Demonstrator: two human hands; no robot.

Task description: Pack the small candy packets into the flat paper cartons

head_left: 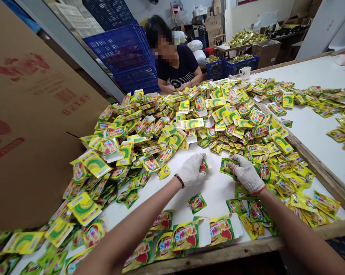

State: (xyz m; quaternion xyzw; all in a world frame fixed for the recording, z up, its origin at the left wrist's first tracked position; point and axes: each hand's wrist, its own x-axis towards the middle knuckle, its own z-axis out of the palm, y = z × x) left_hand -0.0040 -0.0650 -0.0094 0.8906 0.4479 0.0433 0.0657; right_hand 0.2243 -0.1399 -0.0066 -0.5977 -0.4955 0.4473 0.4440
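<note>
My left hand [191, 170], in a white knit glove with fingertips bare, is closed around a small green sachet [203, 165] that shows at its thumb side. To its right, my right hand [246, 173], gloved the same way, pinches one or more green sachets [226, 167] between thumb and fingers. Between my forearms a single green sachet [197, 203] lies on the white tabletop [212, 187]. Near the front edge rest several open small boxes [186, 235] printed "TWINS", their white flaps toward the right. Loose sachets [287, 187] spread beside and under my right hand.
A large heap of yellow-green boxes [189, 110] covers the table's far side. Wooden rails [313, 158] edge the table. A tall cardboard carton [31, 126] stands at left. Across the table a person [176, 61] sits near blue crates [123, 49]. A white cup [245, 72] stands behind the heap.
</note>
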